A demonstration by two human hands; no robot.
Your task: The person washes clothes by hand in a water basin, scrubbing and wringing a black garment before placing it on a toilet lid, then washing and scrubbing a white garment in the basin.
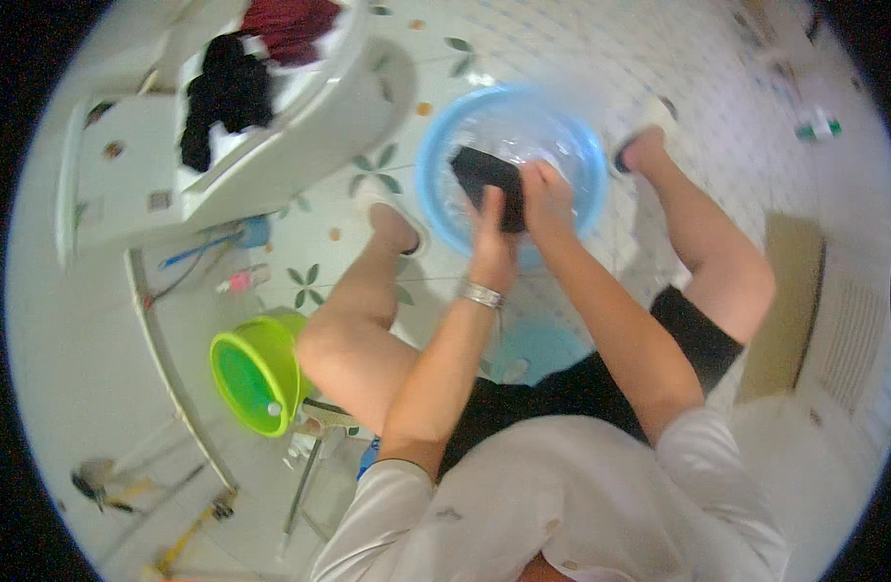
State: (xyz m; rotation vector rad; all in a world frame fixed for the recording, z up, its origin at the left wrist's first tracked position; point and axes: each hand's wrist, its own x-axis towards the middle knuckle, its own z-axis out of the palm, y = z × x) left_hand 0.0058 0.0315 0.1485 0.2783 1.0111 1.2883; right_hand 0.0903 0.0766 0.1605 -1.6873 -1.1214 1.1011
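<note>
A black cloth [481,173], apparently folded, is held over a round light-blue plastic basin [428,174] between my two hands. My left hand [495,233] grips its near edge, thumb on top. My right hand [547,196] holds the cloth's right side, its fingers blurred. Shiny, rippled water [522,142] shows in the basin beneath the cloth. The basin stands on the tiled floor between my feet.
On the left, black clothing [227,94] and a maroon garment [289,29] lie on a white bathroom fixture [292,145]. By my left knee is a lime-green bucket [289,364]. A pink bottle [245,279] and a blue-handled brush [205,247] lie nearby.
</note>
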